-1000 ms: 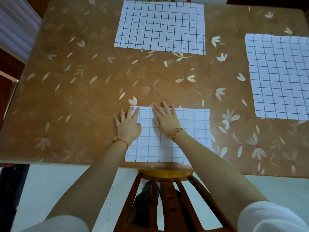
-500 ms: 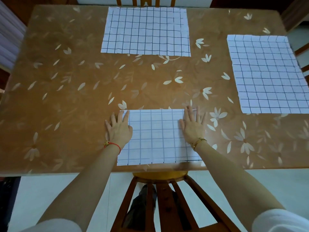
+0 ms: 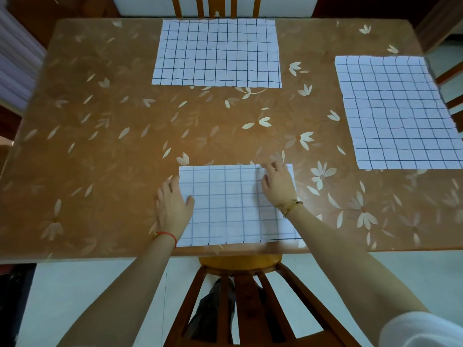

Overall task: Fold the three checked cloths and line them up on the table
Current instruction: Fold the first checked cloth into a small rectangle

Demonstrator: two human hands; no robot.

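Three white cloths with dark checks lie on the brown flowered table [image 3: 105, 151]. The near cloth [image 3: 225, 204], folded into a smaller rectangle, sits at the front edge between my hands. My left hand [image 3: 172, 206] rests on its left edge, thumb on the fabric, fingers on the table beside it. My right hand [image 3: 278, 184] lies on its far right corner with the fingers curled, pinching the fabric there. A second cloth [image 3: 218, 53] lies spread flat at the far middle. The third cloth [image 3: 398, 113] lies spread flat at the right.
A wooden chair back [image 3: 240, 296] stands just under the table's front edge below my arms. Another chair [image 3: 215, 8] is at the far side and one [image 3: 451, 78] at the right edge. The near cloth's front edge lies close to the table's front edge.
My right hand moved from flat on the near cloth's right edge up to its far right corner and curled its fingers there. My left hand stayed at the left edge. The view shifted slightly.
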